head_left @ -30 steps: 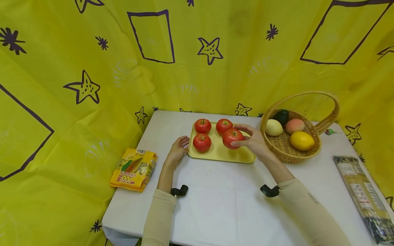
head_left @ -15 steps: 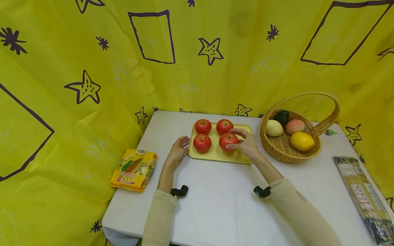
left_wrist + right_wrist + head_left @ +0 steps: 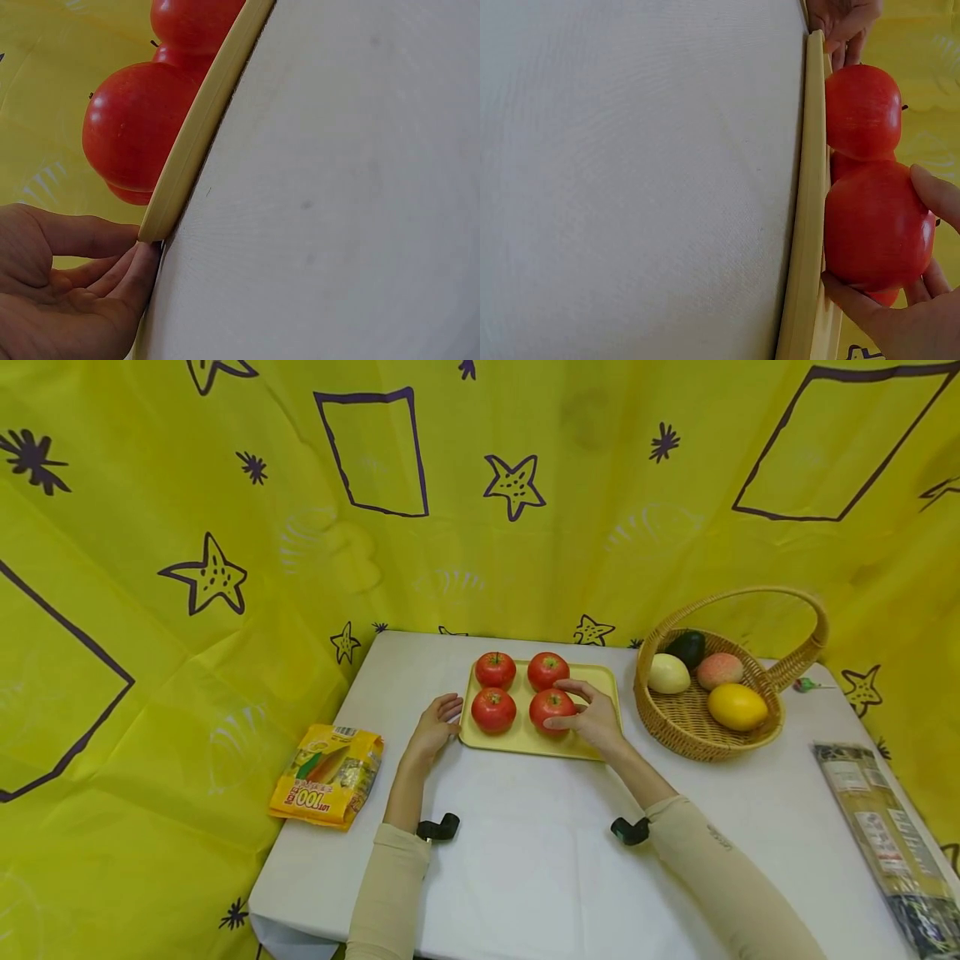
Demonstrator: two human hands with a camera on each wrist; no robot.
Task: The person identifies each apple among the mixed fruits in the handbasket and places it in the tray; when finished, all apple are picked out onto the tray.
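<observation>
Near the back of the table, a yellow tray [image 3: 540,749] holds several red apples. My right hand [image 3: 598,720] grips the front right apple [image 3: 551,711] between thumb and fingers; in the right wrist view this apple [image 3: 877,225] sits low against the tray. Beside it stand the front left apple [image 3: 493,710], the back left apple [image 3: 495,670] and the back right apple [image 3: 548,671]. At the tray's left end, my left hand [image 3: 433,727] pinches the rim near the front corner; the left wrist view shows thumb and fingers meeting at that rim [image 3: 161,214].
Right of the tray stands a wicker basket [image 3: 693,745] with a tall handle, holding a yellow lemon [image 3: 737,707] and other fruit. A yellow snack bag [image 3: 327,775] lies at the left edge. A long clear packet [image 3: 877,827] lies at the right.
My right hand has brought its apple leftward and down onto the tray, into line with the front left apple. The left hand stays at the tray's end.
</observation>
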